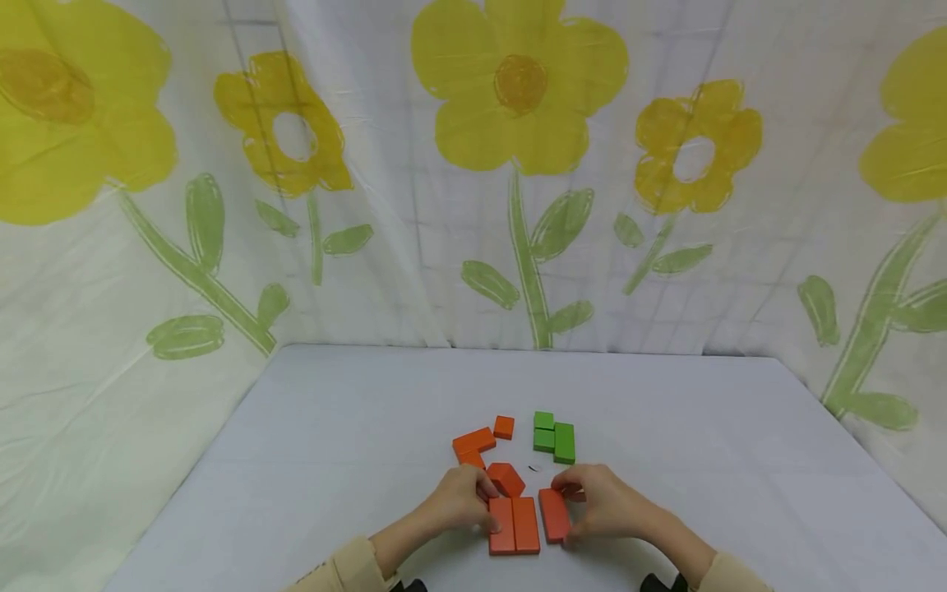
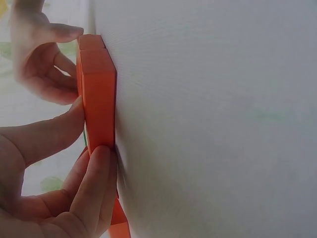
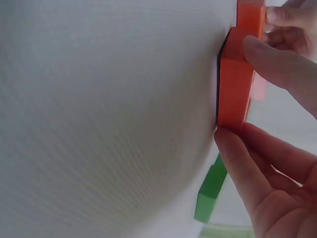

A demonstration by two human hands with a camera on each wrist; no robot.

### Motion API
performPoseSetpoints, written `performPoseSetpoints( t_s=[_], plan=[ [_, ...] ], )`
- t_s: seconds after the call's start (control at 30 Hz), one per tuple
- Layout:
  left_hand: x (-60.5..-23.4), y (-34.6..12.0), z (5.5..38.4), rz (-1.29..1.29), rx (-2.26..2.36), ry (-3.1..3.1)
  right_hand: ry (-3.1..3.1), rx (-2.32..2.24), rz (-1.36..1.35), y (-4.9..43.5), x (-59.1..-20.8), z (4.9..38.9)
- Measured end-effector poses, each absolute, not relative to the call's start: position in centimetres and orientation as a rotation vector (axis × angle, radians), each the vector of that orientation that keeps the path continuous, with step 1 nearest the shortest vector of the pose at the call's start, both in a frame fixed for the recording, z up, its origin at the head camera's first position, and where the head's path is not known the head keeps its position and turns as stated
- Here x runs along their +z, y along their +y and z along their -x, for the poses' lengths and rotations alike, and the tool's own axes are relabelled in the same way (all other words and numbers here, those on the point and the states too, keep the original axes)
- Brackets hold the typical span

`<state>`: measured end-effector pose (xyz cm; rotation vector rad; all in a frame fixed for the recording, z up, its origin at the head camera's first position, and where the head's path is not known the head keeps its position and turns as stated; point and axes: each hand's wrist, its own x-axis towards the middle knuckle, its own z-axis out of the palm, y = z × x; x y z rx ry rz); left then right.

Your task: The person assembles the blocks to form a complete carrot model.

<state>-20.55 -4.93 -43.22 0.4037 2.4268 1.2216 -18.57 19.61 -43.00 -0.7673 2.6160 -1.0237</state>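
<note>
Two long orange-red blocks lie side by side at the near middle of the table in the head view. My left hand [image 1: 460, 500] pinches the left block [image 1: 501, 533], thumb toward its near end and fingers toward its far end; the left wrist view shows the block's side face [image 2: 100, 106]. Against it stands the second block [image 1: 526, 526]. My right hand [image 1: 608, 503] holds a third orange-red block [image 1: 553, 515] between thumb and fingers. That block is slightly tilted to the pair, with a narrow gap between; its side face [image 3: 235, 91] shows close over the table in the right wrist view.
Just beyond the pair sits an angular orange-red block [image 1: 506, 478]. Farther back left are an orange oblong block [image 1: 474, 441], a partly covered orange block [image 1: 471, 459] and a small orange cube [image 1: 504, 427]. Several green blocks [image 1: 565, 444] stand together at back right. A flowered curtain [image 1: 385, 271] hangs behind.
</note>
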Motion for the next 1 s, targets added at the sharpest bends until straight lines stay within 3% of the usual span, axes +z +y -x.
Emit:
performPoseSetpoints(
  t_s=[1.0],
  plan=[
    [-43.26, -5.00, 20.45, -0.417, 1.239, 2.422, 2.622, -0.992, 0.793, 18.80, -42.95, 17.59]
  ],
)
